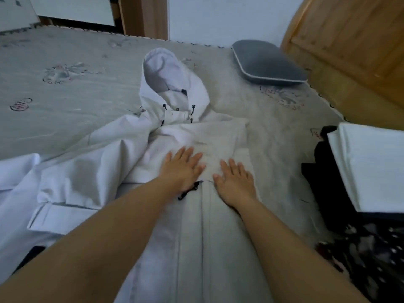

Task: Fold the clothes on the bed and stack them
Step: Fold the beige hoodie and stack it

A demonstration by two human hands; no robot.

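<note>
Two bare forearms reach out from the near edge over a white hooded jacket (pixel 175 132) spread on the bed (pixel 65 106). Both hands lie flat on its front, fingers straight and slightly spread, holding nothing: the left hand (pixel 182 169) presses beside a black zipper pull (pixel 189 190), the right hand (pixel 235 181) just to its right. One sleeve is folded across the chest (its edge runs just beyond the fingertips), the other sprawls toward the left. At the right edge sits a stack of folded clothes (pixel 367 165), white on top of black. Farther off, the hood (pixel 162 71) points away, and a grey pillow (pixel 267 63) rests near the wooden headboard (pixel 349 40).
</note>
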